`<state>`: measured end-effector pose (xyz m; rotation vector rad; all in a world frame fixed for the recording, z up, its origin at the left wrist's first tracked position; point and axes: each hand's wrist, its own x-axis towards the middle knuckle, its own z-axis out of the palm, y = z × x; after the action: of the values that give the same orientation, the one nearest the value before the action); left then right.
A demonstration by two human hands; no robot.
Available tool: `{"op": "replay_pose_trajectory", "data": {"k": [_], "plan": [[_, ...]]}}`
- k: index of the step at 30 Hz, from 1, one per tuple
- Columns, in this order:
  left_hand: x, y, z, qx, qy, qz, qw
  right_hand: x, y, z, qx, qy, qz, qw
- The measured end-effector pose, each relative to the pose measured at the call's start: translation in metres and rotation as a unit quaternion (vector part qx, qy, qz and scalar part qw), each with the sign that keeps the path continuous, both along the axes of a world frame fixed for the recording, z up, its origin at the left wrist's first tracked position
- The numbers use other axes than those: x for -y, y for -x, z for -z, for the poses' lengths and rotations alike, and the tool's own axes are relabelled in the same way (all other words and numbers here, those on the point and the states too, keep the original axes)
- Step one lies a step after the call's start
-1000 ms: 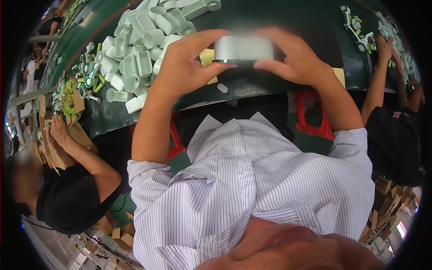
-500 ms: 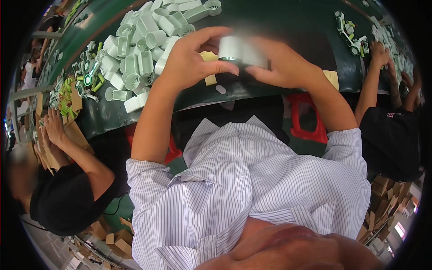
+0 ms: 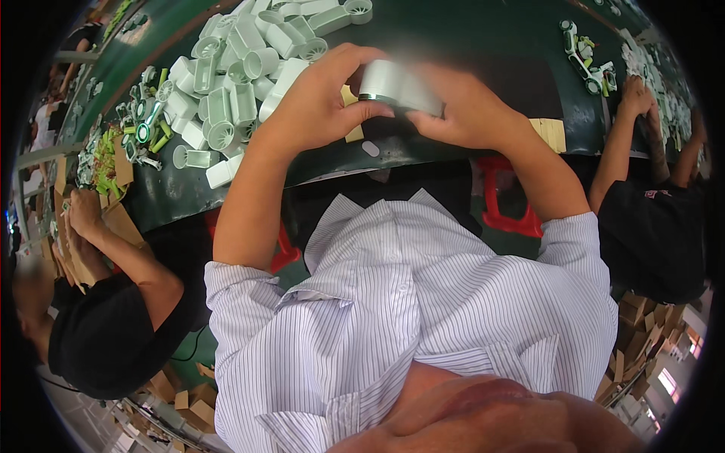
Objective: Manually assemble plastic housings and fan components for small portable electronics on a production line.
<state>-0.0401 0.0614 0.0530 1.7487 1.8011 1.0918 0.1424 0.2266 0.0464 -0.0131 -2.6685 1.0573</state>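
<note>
Over the table's near edge, a pale green-white plastic housing (image 3: 383,79) with a rounded end and a shiny rim is held between both my hands. My left hand (image 3: 321,102) curves round its left end, thumb beneath the rim. My right hand (image 3: 476,113) grips the other end, where a blur hides the fingertips and part of the housing. Just below lies a small whitish oval piece (image 3: 370,149). A yellow pad (image 3: 354,134) shows partly behind my left hand. Left of my hands is a heap of pale green housings (image 3: 234,102).
A stack of yellow slips (image 3: 549,134) sits beside my right wrist on the dark green table (image 3: 453,26). Small green-and-white assemblies (image 3: 581,60) lie at the far right. Co-workers' hands (image 3: 83,215) are at the left and right. Red stools (image 3: 502,200) stand under the edge.
The housing, still between both hands, has tilted slightly and shifted a little left. The left co-worker's hands have moved and closed. The whole view has shifted slightly.
</note>
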Motion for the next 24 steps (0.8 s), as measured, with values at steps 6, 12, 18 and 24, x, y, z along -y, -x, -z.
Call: {"op": "replay_pose_trajectory", "data": {"k": [6,12,18,24], "plan": [[-0.012,0.004,0.001,0.171,-0.066,-0.013,0.983,-0.009,0.003,-0.005,0.002,-0.026,0.004,1.0],[-0.008,0.018,-0.002,0.387,-0.219,-0.042,0.895,0.001,-0.024,-0.045,-0.055,0.559,-0.045,0.826],[-0.012,0.0,-0.001,0.375,-0.111,-0.019,0.92,-0.016,-0.01,-0.026,-0.011,0.773,-0.158,0.614],[-0.017,-0.002,0.008,0.374,-0.044,-0.018,0.926,-0.021,-0.003,-0.018,0.004,0.836,-0.196,0.513]]}}
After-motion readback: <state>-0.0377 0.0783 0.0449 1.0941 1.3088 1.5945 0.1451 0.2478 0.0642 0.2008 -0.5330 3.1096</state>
